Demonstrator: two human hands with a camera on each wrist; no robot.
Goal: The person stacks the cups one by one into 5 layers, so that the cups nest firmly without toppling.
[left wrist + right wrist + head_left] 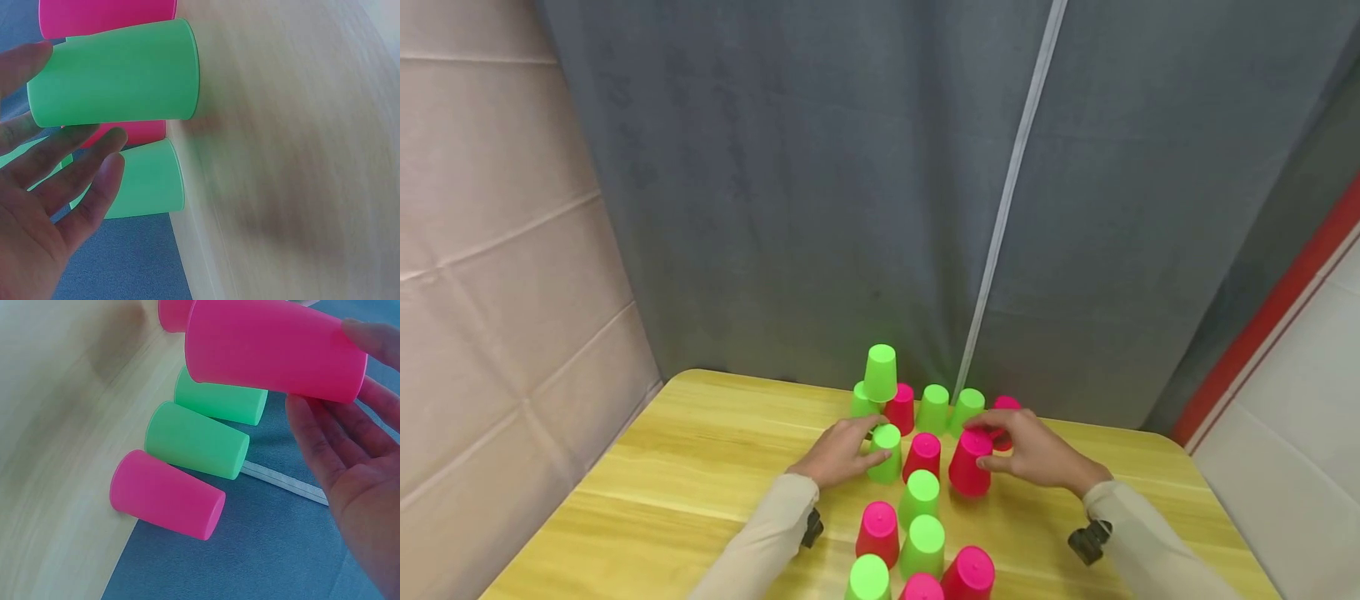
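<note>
Several green and pink cups stand upside down on a yellow wooden table (700,467). My left hand (842,450) lies against a green cup (886,457) (119,78) that stands on the table. Its thumb touches the cup near the base and its fingers (81,169) are spread almost straight beside it. My right hand (1033,454) holds a pink cup (968,467) (275,350) by its upturned base, thumb (375,337) on one side and fingers on the other. This pink cup is tilted, and I cannot tell whether its rim rests on the table.
A back row of green and pink cups (934,408) stands near the table's far edge, with one green cup (880,372) stacked on top. More cups (921,533) sit close to me. A grey curtain hangs behind the table and a padded wall is on the left.
</note>
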